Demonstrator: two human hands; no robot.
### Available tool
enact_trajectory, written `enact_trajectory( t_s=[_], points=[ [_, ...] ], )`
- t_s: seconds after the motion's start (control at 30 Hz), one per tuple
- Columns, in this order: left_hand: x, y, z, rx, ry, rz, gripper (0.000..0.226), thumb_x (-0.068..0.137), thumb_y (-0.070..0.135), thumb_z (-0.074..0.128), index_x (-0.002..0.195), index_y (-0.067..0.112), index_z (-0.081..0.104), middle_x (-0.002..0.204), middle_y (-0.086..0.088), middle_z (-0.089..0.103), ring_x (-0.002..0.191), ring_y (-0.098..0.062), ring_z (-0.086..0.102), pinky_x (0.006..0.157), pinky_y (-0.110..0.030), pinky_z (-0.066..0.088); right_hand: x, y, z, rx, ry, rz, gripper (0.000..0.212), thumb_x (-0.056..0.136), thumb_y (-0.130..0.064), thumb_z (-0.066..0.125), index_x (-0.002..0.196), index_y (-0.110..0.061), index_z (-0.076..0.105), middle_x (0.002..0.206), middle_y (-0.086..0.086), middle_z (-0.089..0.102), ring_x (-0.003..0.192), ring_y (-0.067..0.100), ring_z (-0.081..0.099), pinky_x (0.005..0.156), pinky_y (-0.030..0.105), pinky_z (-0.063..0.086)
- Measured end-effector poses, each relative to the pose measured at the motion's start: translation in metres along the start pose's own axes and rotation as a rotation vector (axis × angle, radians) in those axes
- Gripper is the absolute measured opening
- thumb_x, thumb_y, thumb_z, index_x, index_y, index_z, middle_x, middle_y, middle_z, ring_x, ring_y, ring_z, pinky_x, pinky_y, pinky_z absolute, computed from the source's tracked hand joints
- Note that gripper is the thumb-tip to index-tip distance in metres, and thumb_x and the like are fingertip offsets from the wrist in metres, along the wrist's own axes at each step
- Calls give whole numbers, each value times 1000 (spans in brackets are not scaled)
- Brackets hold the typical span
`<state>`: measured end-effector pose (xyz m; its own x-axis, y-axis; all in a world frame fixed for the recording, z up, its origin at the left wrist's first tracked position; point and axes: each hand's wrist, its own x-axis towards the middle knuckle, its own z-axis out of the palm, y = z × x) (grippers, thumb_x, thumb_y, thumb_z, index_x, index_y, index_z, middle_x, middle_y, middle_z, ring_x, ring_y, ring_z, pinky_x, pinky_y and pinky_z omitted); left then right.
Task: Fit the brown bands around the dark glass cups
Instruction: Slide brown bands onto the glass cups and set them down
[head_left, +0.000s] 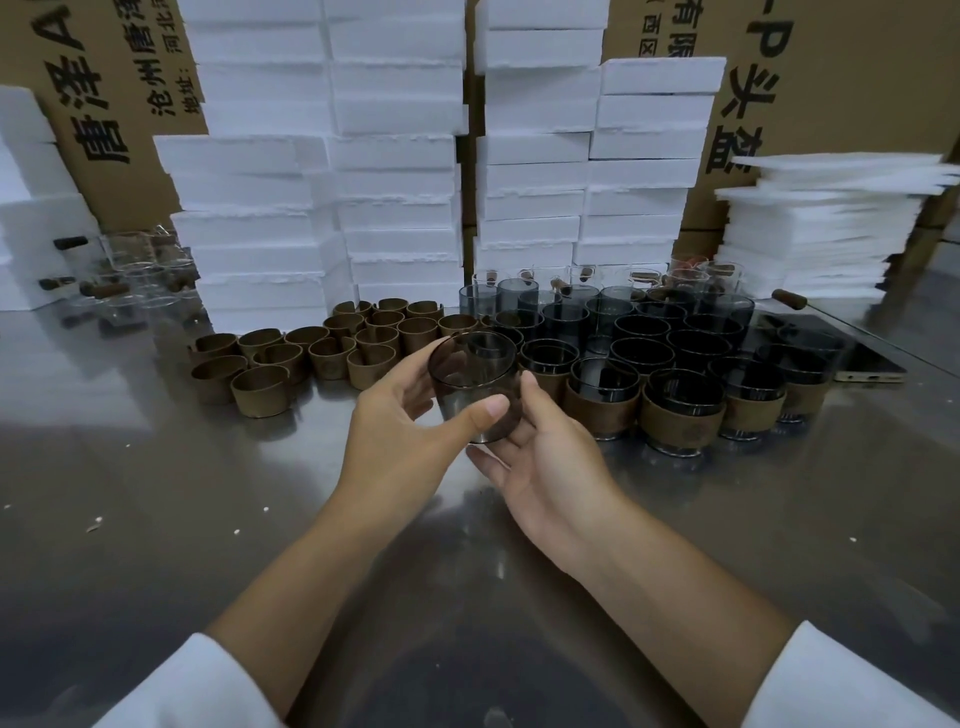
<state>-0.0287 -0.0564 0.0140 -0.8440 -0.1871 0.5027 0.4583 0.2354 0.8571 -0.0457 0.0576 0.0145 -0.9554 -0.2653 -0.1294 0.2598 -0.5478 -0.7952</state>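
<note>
— Smoky glass in the middle of the frame: who has hold of it?

— Both hands. The dark glass cup is off the worktop, tilted with its mouth toward the stacks at the back. The left hand grips it, thumb across the lower front wall and fingers curled behind, showing through the glass. The right hand lies palm-up under the base, its fingers nearly straight and loosely spread, thumb resting against the right wall.

— Why cradle it like that?

— My guess is that the lower hand takes the weight so the upper one can turn it. It wears no band yet.

— And the bands?

— The loose brown bands stand on edge in a cluster left of centre, near the left hand. That looks deliberate: an easy reach for that side.

— Finished ones?

— The banded cups stand in rows at the right, nearest the right hand. The bare dark cups are packed behind them, touching.

— So stock flows left to right?

— It seems so. Next, I'd judge, a band has to come from the cluster and slide up from the narrow base.

— Risks?

— Smooth glass held over a hard worktop; a slip would be costly.
</note>
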Motion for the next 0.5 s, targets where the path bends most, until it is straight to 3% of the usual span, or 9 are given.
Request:
enact_trajectory(
  t_s=[0.1, 0.17, 0.3, 0.4, 0.5],
  points=[
    [0, 0, 0, -11, -15, 33, 44, 72, 14, 81, 99, 44, 65, 101, 22, 71, 102, 4, 64, 86, -9, 45, -2, 1, 3, 68, -38, 65, 36, 99, -41, 43, 113, -16, 64, 95, 2, 74, 100, 16, 66, 103, 45, 42],
    [0, 0, 0, -17, -23, 36, 44, 71, 12, 80, 100, 42, 65, 100, 21, 72, 102, 3, 64, 86, -8, 45, -3, 2, 4, 101, -57, 94, 37, 99, -44, 43, 113, -18, 65, 92, -2, 75, 100, 14, 66, 106, 47, 39],
    [-1, 5, 1, -58, -27, 16, 40, 67, 23, 79, 100, 40, 65, 98, 23, 72, 101, 6, 64, 82, -5, 45, -6, 2, 6, 147, -106, 143, 44, 96, -51, 43, 120, -21, 64, 118, 1, 70, 113, 20, 63, 108, 52, 37],
    [-3, 10, 2, -94, -31, 7, 39, 62, 31, 76, 98, 40, 64, 96, 24, 72, 99, 7, 64, 77, -3, 45, -7, 2, 7, 149, -146, 172, 51, 94, -58, 40, 121, -22, 64, 120, 2, 69, 116, 20, 62, 104, 51, 42],
    [-3, 10, 1, -111, -43, 20, 39, 67, 22, 78, 100, 38, 64, 97, 22, 72, 99, 6, 65, 75, -4, 45, -8, 1, 6, 101, -198, 223, 63, 91, -68, 34, 123, -22, 64, 118, 2, 69, 111, 16, 64, 86, 48, 54]
  ],
)
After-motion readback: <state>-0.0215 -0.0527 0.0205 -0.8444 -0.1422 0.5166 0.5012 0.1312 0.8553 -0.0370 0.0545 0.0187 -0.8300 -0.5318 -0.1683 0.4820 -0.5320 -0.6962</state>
